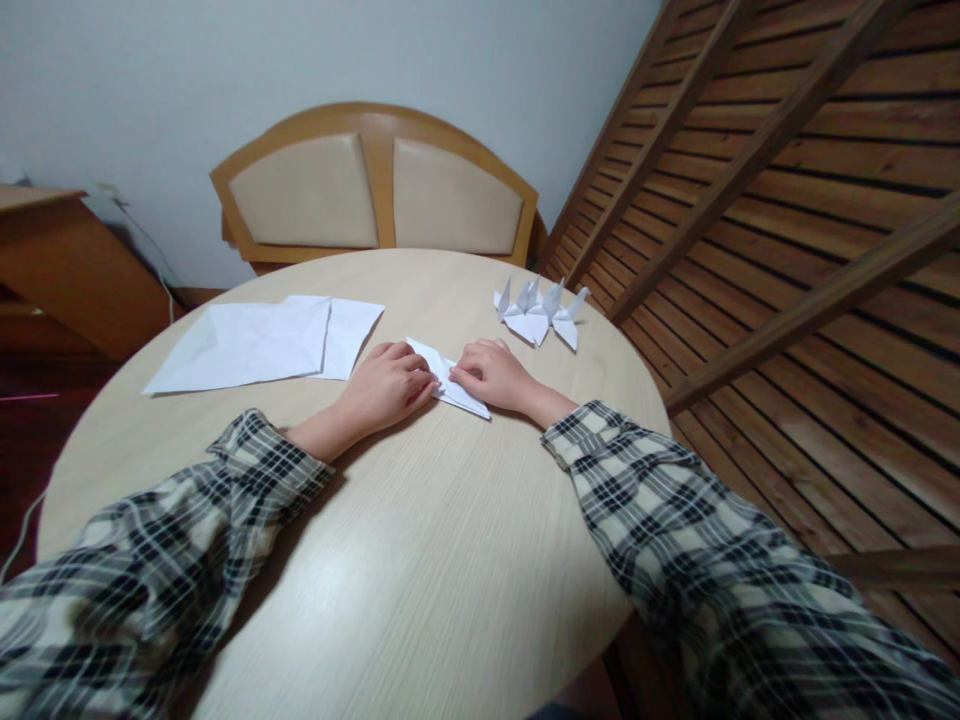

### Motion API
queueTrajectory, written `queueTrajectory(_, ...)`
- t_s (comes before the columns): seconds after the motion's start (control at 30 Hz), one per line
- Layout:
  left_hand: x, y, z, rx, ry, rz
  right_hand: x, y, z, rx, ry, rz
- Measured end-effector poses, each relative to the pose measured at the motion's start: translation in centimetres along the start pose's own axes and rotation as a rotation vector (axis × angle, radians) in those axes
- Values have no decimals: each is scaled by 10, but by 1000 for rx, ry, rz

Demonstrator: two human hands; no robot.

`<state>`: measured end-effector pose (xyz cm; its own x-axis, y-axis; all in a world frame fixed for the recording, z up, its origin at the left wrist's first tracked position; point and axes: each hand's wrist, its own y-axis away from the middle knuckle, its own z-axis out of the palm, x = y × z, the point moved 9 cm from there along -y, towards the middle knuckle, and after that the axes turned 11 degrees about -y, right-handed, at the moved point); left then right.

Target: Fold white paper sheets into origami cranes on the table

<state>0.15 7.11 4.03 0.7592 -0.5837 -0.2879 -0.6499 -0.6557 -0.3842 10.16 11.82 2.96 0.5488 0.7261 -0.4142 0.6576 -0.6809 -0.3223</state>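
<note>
A partly folded white paper (448, 378) lies flat on the round pale wooden table (420, 540). My left hand (386, 385) rests on its left side, fingers curled and pressed down on the fold. My right hand (495, 375) pinches the paper's right side, fingertips together on a crease. Both sleeves are plaid.
Several flat white sheets (262, 342) lie at the table's left. Finished paper cranes (541, 312) stand near the far right edge. A wooden chair with beige padding (375, 190) stands behind the table. A slatted wooden wall (787, 250) runs along the right.
</note>
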Motion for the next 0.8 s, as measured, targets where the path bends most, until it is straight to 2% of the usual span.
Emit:
queueTrajectory(0.23,4,-2,3,-62,1,-9,-5,0,4,-33,-91,-70)
queueTrajectory(0.5,9,-1,2,-106,41,-3,3,1,-1,26,-287,-51)
queueTrajectory(0.6,10,0,3,-120,80,-7,1,1,0,8,-355,-68)
queueTrajectory(0.8,11,0,8,-158,94,-13,-8,3,1,12,-263,-150)
